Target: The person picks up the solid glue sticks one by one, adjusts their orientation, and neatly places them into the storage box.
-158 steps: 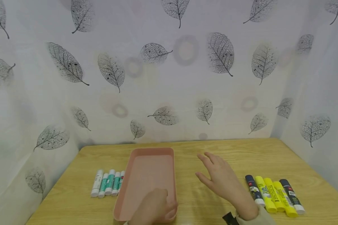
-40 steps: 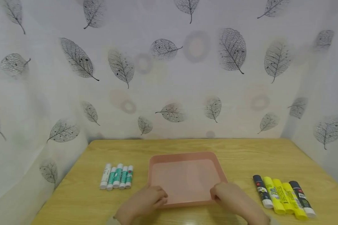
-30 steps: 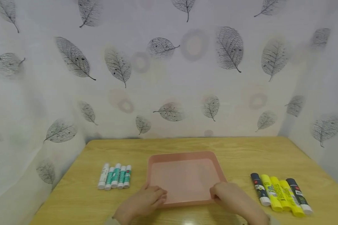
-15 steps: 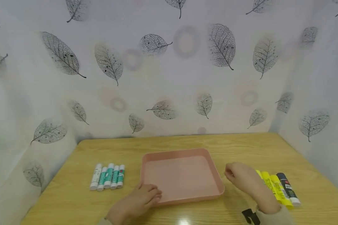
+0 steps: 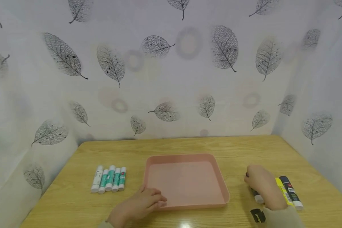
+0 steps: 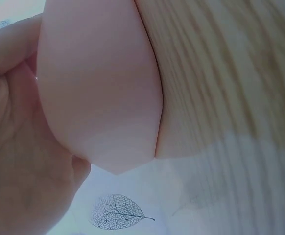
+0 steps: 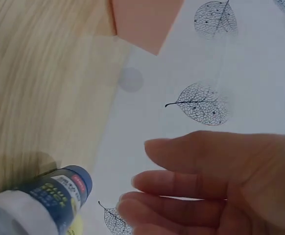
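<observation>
A pink rectangular tray [image 5: 188,182] lies crosswise on the table. My left hand [image 5: 141,202] holds its near left corner, fingers bent over the rim; the left wrist view shows the palm behind the tray wall [image 6: 101,88]. On the right, my right hand [image 5: 263,183] hovers over a row of glue sticks and hides part of it. A dark blue glue stick with a white end [image 5: 258,198] shows below that hand. In the right wrist view the thumb and fingers [image 7: 181,183] are apart, with a gap to the dark blue glue stick [image 7: 59,193].
Right of my hand lie a yellow glue stick [image 5: 284,191] and another dark blue one [image 5: 291,193]. Several white and green glue sticks [image 5: 110,179] lie side by side left of the tray. Leaf-patterned curtain [image 5: 165,79] surrounds the wooden table [image 5: 245,148].
The tray has turned from lengthwise to crosswise. My right hand has let go of its right side and moved right over the glue sticks. The left hand stays at the tray's corner.
</observation>
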### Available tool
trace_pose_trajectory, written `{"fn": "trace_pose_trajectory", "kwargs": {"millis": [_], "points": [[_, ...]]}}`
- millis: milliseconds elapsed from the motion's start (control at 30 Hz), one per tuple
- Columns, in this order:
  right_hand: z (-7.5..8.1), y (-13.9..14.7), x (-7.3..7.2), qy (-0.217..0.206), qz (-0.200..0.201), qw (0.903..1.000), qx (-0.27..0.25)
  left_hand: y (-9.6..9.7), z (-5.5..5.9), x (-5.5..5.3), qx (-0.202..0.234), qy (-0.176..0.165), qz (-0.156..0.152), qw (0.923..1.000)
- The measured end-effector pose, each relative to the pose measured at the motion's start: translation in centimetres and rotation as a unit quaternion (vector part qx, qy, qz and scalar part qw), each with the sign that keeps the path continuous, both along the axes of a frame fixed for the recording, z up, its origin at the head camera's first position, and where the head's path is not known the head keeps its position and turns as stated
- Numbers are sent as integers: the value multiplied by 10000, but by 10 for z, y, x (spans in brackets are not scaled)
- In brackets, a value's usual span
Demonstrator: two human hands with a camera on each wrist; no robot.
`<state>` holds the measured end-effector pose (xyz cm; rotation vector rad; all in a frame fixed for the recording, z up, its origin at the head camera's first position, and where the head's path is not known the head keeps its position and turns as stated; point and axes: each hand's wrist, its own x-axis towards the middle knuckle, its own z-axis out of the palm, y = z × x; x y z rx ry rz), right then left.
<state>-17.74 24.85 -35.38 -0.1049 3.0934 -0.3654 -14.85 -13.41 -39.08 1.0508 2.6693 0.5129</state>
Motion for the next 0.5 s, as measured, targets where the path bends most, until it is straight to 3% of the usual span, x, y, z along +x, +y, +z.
{"fn": "trace_pose_trajectory", "kwargs": {"millis": [233,500], "points": [[-1,5,-3,-373,-382,9986,57,0,-1,-1,-110,75,20,9999],[-9,6,-5,-578,-335,9978,-3,-1,-1,0,-111,168,-26,9998]]}}
